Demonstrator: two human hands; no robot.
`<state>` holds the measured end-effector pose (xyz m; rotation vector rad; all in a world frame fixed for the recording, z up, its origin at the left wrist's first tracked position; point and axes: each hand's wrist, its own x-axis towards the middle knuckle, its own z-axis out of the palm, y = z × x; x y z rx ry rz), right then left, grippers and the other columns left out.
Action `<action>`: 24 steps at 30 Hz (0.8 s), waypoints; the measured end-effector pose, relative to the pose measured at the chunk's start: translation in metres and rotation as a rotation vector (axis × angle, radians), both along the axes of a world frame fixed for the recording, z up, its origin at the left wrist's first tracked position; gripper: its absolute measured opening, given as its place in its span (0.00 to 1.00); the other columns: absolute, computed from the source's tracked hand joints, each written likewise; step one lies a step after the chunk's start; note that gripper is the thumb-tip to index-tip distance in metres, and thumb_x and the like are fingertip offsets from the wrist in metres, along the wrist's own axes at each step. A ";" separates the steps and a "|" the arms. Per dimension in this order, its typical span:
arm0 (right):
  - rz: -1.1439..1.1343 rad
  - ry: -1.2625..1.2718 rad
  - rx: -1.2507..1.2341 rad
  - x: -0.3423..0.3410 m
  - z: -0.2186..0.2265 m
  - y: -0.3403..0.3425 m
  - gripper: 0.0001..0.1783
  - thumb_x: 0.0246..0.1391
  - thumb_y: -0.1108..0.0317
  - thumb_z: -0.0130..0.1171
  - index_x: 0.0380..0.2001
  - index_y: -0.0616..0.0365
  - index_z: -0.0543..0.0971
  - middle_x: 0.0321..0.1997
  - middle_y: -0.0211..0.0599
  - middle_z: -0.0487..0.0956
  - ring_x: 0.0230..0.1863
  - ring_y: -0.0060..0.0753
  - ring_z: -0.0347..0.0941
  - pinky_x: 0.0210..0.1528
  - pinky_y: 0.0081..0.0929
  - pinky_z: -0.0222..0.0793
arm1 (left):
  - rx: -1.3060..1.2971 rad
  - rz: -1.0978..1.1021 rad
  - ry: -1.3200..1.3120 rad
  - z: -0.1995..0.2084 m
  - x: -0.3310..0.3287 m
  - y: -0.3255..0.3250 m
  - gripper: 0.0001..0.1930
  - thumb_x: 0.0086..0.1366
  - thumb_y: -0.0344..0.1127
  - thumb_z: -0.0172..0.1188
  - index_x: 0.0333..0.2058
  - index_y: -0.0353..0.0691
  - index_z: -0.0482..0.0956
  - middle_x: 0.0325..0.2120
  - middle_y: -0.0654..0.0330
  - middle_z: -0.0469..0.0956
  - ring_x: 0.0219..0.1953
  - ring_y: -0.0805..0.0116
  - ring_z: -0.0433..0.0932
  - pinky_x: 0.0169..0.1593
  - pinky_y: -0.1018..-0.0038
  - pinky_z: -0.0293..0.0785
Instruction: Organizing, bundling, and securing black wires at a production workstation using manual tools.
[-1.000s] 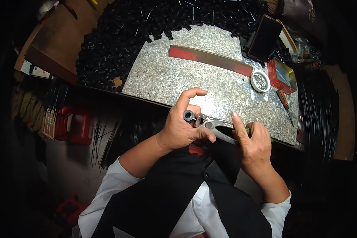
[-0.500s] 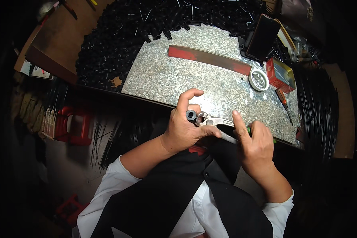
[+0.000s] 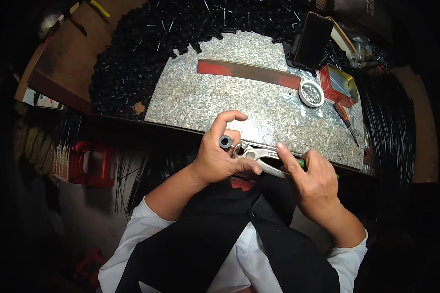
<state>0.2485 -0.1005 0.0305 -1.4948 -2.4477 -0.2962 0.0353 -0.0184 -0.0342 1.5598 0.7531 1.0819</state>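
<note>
My left hand [image 3: 212, 157] is closed around a short black tube [image 3: 225, 142], its round hollow end facing up. The index finger is crooked above the tube, and the thumb lies along silver metal pliers [image 3: 253, 155]. The jaw end of these pliers is right beside the tube; whether they bite on it I cannot tell. Around their handles my right hand [image 3: 317, 181] is closed, its index finger stretched along the tool. A bit of green [image 3: 303, 165] shows by the right fingers, mostly hidden by them.
On the speckled tabletop [image 3: 181, 93] lie a long red-brown strip [image 3: 249, 74], a white cup of small metal parts [image 3: 311, 94], a red box [image 3: 338, 87] and a screwdriver [image 3: 346, 122]. Black tubes [image 3: 132, 63] are heaped behind; a phone [image 3: 314, 41] stands at back right. Black rods [image 3: 391, 127] hang rightward.
Both hands, with the tube and the pliers, sit slightly farther left in the picture. The tabletop things have also shifted left there, as the view moved. The grips look the same.
</note>
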 end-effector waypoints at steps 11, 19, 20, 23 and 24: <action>-0.003 0.035 -0.126 -0.006 0.004 -0.006 0.33 0.44 0.75 0.56 0.59 0.50 0.69 0.22 0.35 0.59 0.21 0.33 0.63 0.22 0.30 0.59 | 0.014 0.000 0.004 -0.002 0.007 -0.009 0.30 0.48 0.29 0.70 0.47 0.37 0.63 0.16 0.70 0.67 0.20 0.86 0.64 0.25 0.86 0.61; -0.068 0.264 -0.350 0.014 -0.002 0.013 0.40 0.39 0.72 0.69 0.60 0.49 0.67 0.29 0.45 0.71 0.29 0.47 0.70 0.32 0.38 0.66 | 0.181 0.114 -0.395 0.047 -0.038 0.022 0.24 0.65 0.46 0.54 0.50 0.34 0.61 0.35 0.54 0.69 0.19 0.82 0.64 0.24 0.85 0.65; -0.107 0.262 -0.308 0.018 -0.007 0.020 0.40 0.40 0.69 0.69 0.59 0.49 0.67 0.31 0.45 0.72 0.29 0.47 0.71 0.32 0.38 0.66 | 0.227 0.102 -0.491 0.067 -0.060 0.026 0.24 0.69 0.51 0.42 0.50 0.33 0.61 0.37 0.52 0.68 0.19 0.78 0.64 0.24 0.80 0.65; -0.198 0.236 -0.238 0.027 -0.028 0.044 0.38 0.43 0.64 0.68 0.60 0.51 0.67 0.35 0.48 0.74 0.32 0.49 0.72 0.34 0.38 0.67 | 0.315 0.250 -0.712 0.133 -0.117 0.015 0.24 0.69 0.49 0.43 0.47 0.30 0.63 0.36 0.52 0.68 0.19 0.72 0.62 0.27 0.72 0.65; -0.192 0.210 -0.213 0.030 -0.035 0.050 0.38 0.44 0.61 0.66 0.60 0.51 0.66 0.36 0.50 0.74 0.33 0.51 0.72 0.35 0.39 0.67 | 0.405 0.277 -0.661 0.158 -0.135 0.007 0.23 0.69 0.49 0.43 0.47 0.31 0.63 0.34 0.54 0.68 0.19 0.73 0.62 0.26 0.73 0.66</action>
